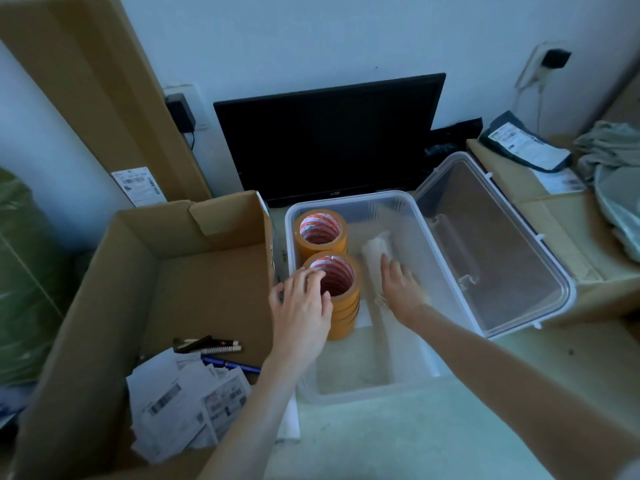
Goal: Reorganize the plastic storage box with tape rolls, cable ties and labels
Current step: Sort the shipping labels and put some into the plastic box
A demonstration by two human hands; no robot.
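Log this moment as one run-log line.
left hand: on near tape stack | right hand: on white bundle | plastic storage box: open, lid beside | labels: in cardboard box

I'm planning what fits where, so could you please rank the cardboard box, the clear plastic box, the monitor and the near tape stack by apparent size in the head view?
1. Cardboard box, largest, though nearest the camera.
2-3. Monitor and clear plastic box: look alike, unranked.
4. Near tape stack, smallest.

No text can be read: the barcoded labels (180, 400), the tape rolls' (320, 230) red-and-white cores and the monitor's (325, 140) logo are too blurred.
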